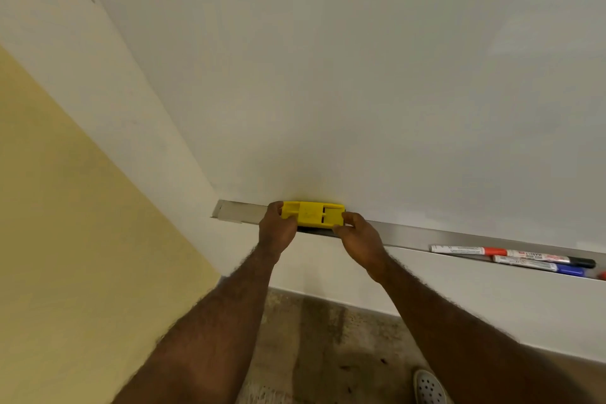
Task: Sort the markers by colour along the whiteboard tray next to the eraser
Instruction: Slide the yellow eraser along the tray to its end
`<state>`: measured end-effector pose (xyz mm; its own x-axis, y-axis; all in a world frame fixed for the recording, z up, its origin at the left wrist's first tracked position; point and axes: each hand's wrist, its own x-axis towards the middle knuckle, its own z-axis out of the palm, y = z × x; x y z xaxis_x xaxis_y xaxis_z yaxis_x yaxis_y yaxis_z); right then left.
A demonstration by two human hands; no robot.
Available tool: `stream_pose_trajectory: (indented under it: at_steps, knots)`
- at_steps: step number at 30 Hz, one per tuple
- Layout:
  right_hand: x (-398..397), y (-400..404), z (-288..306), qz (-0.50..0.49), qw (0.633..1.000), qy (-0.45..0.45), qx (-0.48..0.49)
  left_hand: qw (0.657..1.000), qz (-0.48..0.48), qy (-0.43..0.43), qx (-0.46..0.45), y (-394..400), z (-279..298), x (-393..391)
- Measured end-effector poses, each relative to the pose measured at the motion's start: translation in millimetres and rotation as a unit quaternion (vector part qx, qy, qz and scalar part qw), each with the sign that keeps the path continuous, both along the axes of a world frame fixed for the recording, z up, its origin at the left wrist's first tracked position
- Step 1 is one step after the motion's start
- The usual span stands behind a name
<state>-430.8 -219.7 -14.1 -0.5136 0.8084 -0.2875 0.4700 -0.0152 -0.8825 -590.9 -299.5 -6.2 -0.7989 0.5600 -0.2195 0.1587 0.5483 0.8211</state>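
We see both hands on the yellow eraser [313, 214], which sits in the whiteboard tray [406, 234] close to the tray's left end. The left hand [277, 228] grips the eraser's left end, its fingers [274, 207] curled over the far corner and closed on the plastic. The right hand [359, 236] grips the right end, the thumb pressed against the near edge and the fingers [352, 216] wrapped over the top corner, also closed on it. A dark felt pad shows under the yellow body along its near side. Whether the eraser rests fully on the tray or is lifted slightly, we cannot tell.

The tray runs along the foot of the whiteboard [360, 75], from near the corner of the wall towards the right edge of the view. Well apart from the eraser, far to the right, the markers lie in the tray, all roughly lengthwise. A red marker [465, 250] is nearest the hands; just beyond it a black-capped marker [554, 260] lies almost end to end with it. A blue-capped marker [537, 266] lies beside the black one, on the near side, touching or nearly so. A small red tip [602, 275] shows at the right edge, too cropped to identify.

Below, we see a speckled floor [328, 338] and one grey perforated shoe [429, 387]. A yellow wall [65, 207] fills the left.
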Motion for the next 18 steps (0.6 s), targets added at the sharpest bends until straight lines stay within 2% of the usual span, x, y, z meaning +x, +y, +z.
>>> stream_pose_trajectory:
  at_steps: [7, 11, 15, 18]
  knots:
    - [-6.3, -4.4, -4.1, 0.063, 0.997, -0.012, -0.035, 0.995, -0.064, 0.048, -0.062, 0.5, -13.6, -10.1]
    - [-6.5, -2.4, -3.5, 0.066, 0.997, -0.004, -0.040, 0.988, -0.091, 0.085, -0.092, 4.3, -15.3, -11.7]
    - [4.4, 2.2, -5.8, 0.028, 0.999, 0.014, -0.031, 0.978, -0.090, 0.161, -0.101, 5.7, -18.3, -4.5]
    - [22.1, 7.3, -11.9, -0.022, 1.000, 0.015, -0.001, 0.965, -0.079, 0.241, -0.057, 6.8, -21.5, 12.8]
